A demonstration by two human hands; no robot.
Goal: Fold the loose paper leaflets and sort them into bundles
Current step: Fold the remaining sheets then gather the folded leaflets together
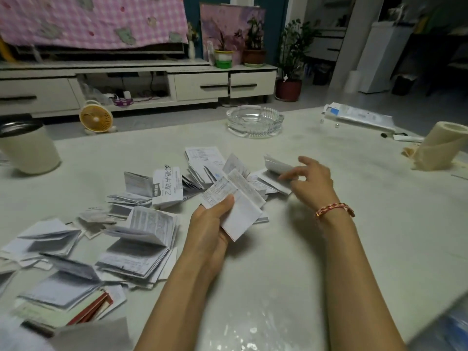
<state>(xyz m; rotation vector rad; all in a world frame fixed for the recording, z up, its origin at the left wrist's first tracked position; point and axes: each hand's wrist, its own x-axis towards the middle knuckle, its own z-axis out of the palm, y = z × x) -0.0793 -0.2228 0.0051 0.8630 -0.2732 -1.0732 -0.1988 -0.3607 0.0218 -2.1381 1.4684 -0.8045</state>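
Leaflets make up the folded wad (pixel 242 213) clamped in the left grip (pixel 212 224), thumb on top, just above the tabletop (pixel 304 249). It looks like light, limp paper, best pinched at the creased edge so the leaves don't fan. Beyond and to the right, the right grip (pixel 310 182) rests loose-fingered on a curled leaflet (pixel 274 165), with the loose heap (pixel 202 171) spreading off to its left.

Matt paper leaflets (pixel 141 239); glass ashtray (pixel 254 121)
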